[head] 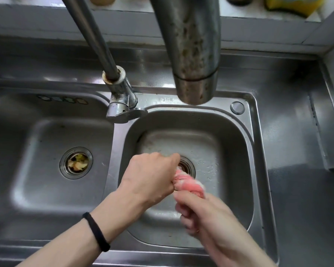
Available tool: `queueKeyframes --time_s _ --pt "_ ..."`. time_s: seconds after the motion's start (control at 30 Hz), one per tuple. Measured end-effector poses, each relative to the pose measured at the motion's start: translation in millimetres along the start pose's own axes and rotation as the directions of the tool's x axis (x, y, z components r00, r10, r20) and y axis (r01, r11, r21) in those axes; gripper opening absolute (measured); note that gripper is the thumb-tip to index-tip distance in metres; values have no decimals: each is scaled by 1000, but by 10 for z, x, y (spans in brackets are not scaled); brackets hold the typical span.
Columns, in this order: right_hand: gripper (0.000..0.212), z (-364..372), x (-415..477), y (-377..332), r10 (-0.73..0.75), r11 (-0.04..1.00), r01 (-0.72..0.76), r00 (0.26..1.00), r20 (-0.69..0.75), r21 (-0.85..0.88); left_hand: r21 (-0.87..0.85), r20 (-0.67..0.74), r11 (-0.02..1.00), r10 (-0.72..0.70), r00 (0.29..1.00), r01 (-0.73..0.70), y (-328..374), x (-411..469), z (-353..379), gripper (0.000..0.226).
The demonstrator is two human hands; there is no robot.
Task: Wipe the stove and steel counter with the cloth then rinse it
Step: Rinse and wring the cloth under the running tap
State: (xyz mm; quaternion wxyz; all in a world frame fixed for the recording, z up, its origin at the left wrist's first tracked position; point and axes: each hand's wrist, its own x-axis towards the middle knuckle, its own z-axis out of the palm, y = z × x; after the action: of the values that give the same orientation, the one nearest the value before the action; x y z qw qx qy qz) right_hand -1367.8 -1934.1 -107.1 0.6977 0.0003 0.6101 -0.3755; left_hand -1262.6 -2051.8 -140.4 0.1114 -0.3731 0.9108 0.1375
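A pink and white cloth [189,183] is twisted into a tight roll between both hands, above the right sink basin [235,143]. My left hand [152,176] grips its left end in a fist. My right hand [202,212] is closed on its lower right end and looks blurred. The cloth hangs just in front of the basin's drain [187,166]. The faucet spout [193,54] points down over this basin; I see no water stream. The stove is out of view.
The left basin [46,151] has a drain strainer [76,162] holding food scraps. The faucet base [121,101] stands on the divider between basins. Steel counter [297,112] extends to the right. A yellow sponge [293,4] lies on the back ledge.
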Motion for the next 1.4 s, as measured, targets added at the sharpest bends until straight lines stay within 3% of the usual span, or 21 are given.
queueKeyframes --time_s 0.07,0.13,0.2,0.37,0.47,0.57,0.77,0.9,1.03,1.2,1.3,1.4 --pt "13 -146 -11 64 -168 974 126 960 -226 -186 -188 48 977 -94 994 101 -33 -38 -8 25" --pt "23 -245 -20 125 -236 960 165 914 -331 -228 -365 162 915 -121 979 174 -32 -103 -53 26" --pt "20 -229 -50 165 -228 968 170 904 -362 -185 -511 224 835 -98 970 203 -28 -188 -62 25" --pt "15 -50 -148 182 -169 984 178 935 -313 0 -782 215 584 -76 974 218 108 -474 -137 24" --pt "28 26 -254 113 -211 972 231 923 -321 27 -847 171 495 -90 981 193 165 -627 -244 25" --pt "24 97 -402 17 -263 957 289 908 -328 33 -897 126 420 -57 990 138 238 -775 -403 32" --pt "11 139 -750 -182 -453 891 424 845 -286 -159 -970 140 187 -94 986 156 198 -963 -781 37" --pt "9 138 -1015 -292 -573 806 521 806 -148 -281 -979 178 78 -110 978 187 167 -1033 -1000 40" --pt "11 179 -1210 -369 -604 772 575 796 -31 -269 -987 112 105 -73 991 119 208 -1105 -1246 23" --pt "25 252 -1402 -466 -604 796 596 778 -172 -103 -995 56 73 -204 977 72 304 -1181 -1446 37" --pt "18 283 -1507 -478 -693 714 646 707 -140 -270 -995 52 75 -188 981 67 332 -1232 -1522 42" --pt "4 301 -1563 -497 -762 643 677 611 -214 -359 -996 83 23 -165 983 88 336 -1279 -1548 33"
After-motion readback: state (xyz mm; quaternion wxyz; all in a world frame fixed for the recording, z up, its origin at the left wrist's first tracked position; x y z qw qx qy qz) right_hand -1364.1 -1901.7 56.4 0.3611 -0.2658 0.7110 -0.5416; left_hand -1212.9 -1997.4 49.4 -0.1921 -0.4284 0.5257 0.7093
